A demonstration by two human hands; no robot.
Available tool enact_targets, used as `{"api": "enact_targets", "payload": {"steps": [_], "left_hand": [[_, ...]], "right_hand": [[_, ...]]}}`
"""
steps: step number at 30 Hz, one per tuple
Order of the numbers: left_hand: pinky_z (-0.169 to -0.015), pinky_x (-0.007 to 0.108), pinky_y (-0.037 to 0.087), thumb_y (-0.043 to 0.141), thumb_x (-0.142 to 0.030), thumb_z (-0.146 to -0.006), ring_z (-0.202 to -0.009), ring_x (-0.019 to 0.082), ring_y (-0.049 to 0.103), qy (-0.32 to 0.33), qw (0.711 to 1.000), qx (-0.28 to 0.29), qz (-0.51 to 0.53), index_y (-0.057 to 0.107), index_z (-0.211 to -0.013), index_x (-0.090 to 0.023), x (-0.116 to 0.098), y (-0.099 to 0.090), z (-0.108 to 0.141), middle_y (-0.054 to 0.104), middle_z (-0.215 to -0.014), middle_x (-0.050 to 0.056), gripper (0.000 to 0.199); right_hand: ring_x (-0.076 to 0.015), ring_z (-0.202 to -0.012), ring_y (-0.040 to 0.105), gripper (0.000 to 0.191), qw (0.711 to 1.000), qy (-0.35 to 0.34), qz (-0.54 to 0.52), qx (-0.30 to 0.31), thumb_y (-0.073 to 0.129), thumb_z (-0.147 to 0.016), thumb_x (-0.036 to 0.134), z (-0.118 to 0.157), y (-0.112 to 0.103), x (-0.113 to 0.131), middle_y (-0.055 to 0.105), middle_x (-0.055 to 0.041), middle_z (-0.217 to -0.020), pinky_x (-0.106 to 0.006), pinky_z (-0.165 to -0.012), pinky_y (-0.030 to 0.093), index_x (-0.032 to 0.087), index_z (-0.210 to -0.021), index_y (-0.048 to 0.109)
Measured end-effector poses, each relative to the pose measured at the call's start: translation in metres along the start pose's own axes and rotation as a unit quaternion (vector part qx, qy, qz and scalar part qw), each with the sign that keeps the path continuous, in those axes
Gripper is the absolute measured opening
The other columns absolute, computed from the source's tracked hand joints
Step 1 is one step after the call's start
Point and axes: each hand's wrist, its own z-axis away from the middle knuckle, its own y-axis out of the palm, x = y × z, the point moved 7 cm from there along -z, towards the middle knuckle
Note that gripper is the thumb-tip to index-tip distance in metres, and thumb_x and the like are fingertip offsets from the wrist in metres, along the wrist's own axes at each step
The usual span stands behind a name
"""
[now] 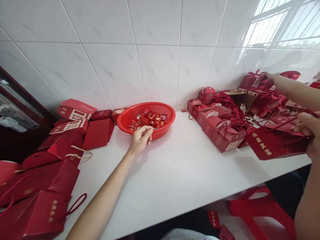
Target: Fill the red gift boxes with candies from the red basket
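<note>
My left hand [142,139] is held over the near rim of a red plastic basket [160,133]. Its fingers are curled together, and whatever may be between them is hidden. Inside the basket lie small red wrapped candies [147,119]. At the right edge, my right hand [309,131] grips a dark red gift box [277,143] with gold lettering by its top. That box is raised and tilted above the table's near edge, beside a cluster of red gift boxes [227,136] with handles.
Red boxes and flattened cartons [57,180] pile along the left of the white table [190,173]. A co-worker's hand [269,77] touches a ribboned box [251,80] at the back right. Below the table's edge stands a red plastic stool [262,213]. White tiled wall [155,66] runs behind.
</note>
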Motion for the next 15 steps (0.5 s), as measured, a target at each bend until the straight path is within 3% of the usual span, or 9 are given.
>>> {"api": "enact_targets", "payload": {"steps": [4,9,15], "left_hand": [[-0.045,0.022,0.041,0.063,-0.032,-0.08,-0.039,0.009,0.046,0.013,1.0,-0.023,-0.008,0.063,-0.082,-0.017,0.001,0.0,0.001,0.051,-0.05,-0.006,0.015],[-0.046,0.022,0.043,0.061,-0.029,-0.08,-0.04,0.009,0.047,0.013,0.999,-0.032,-0.031,0.065,-0.08,-0.017,-0.002,0.0,0.003,0.05,-0.049,-0.006,0.012],[-0.045,0.022,0.042,0.061,-0.028,-0.079,-0.039,0.009,0.046,0.015,0.999,-0.034,-0.032,0.066,-0.079,-0.017,-0.003,0.001,0.003,0.05,-0.048,-0.006,0.012]], "right_hand": [[-0.0164,-0.045,0.047,0.038,0.996,0.067,0.05,-0.013,0.093,-0.03,0.039,-0.002,-0.013,-0.042,0.055,-0.0039,-0.049,-0.035,-0.045,0.032,0.024,-0.048,0.062],[-0.0155,-0.041,0.043,0.039,0.987,0.149,0.045,0.04,0.095,-0.033,0.035,-0.001,0.001,-0.095,0.05,0.0006,-0.04,-0.034,-0.045,0.032,0.024,-0.045,0.059],[-0.0181,-0.048,0.049,0.021,0.985,0.114,0.116,0.053,0.082,-0.051,0.019,-0.001,0.003,-0.112,0.056,-0.0003,-0.05,-0.037,-0.054,0.037,0.024,-0.053,0.062]]}}
